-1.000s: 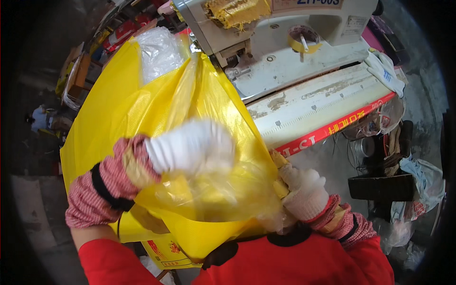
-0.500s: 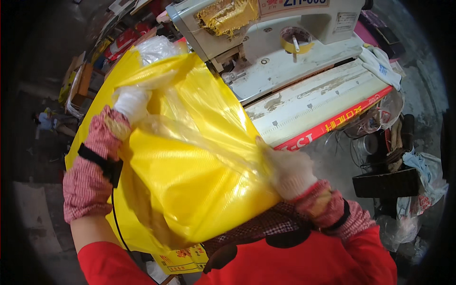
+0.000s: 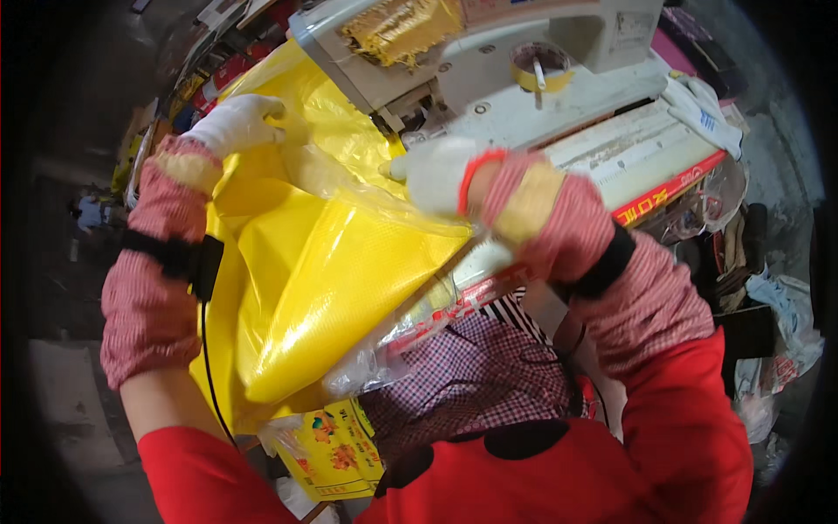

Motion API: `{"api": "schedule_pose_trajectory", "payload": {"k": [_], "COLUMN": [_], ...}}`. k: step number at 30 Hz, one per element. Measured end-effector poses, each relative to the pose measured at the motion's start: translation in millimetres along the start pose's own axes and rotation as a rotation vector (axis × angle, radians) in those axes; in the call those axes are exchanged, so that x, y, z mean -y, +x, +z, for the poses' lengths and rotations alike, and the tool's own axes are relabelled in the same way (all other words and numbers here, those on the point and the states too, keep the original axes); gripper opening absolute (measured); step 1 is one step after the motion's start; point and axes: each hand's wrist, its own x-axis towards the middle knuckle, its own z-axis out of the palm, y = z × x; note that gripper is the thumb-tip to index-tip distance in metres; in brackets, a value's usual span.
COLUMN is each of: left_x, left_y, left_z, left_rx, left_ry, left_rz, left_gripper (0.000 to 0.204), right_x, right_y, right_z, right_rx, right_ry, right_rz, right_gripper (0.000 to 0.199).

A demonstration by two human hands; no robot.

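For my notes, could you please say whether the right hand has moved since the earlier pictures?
Yes, the gloved right hand moved up and left relative to the sewing machine.

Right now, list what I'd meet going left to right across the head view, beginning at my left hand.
Left hand → right hand → roll of tape → loose glove → pale blue plastic bag.

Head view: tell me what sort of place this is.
Probably a sewing workshop, judging by the pale, industrial-looking sewing machine, the glossy yellow sheeting beside it and the spare white glove lying to its right.
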Motion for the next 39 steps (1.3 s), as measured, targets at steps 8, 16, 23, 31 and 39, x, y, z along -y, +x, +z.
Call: {"api": "schedule_pose_trajectory", "payload": {"k": [8, 16, 23, 31, 39], "left_x": [-178, -245, -246, -256, -260], "left_y": [-60, -55, -31, -44, -151], "left_z": [-80, -102, -84, -106, -113], "left_rx": [-0.082, 1.055, 0.735, 1.458, 1.579], "left_ry": [-0.209, -0.299, -0.309, 0.020, 0.344], "left_rz": [0.735, 0.705, 0.882, 0.248, 0.367], "left_gripper": [0.035, 0.043, 0.046, 0.059, 0.025], "right_x": [-60, -58, -49, -49, -36], "right_y": [27, 48, 66, 63, 31], "right_z": [-2, 16, 29, 37, 22], "right_rx": [0.008, -0.185, -0.050, -0.265, -0.141], "right_ry": [0.035, -0.044, 0.101, -0.152, -0.177], "right_rz": [-0.624, -0.818, -0.534, -0.823, -0.709], "right_gripper": [0.025, 0.018, 0.016, 0.013, 0.017]}}
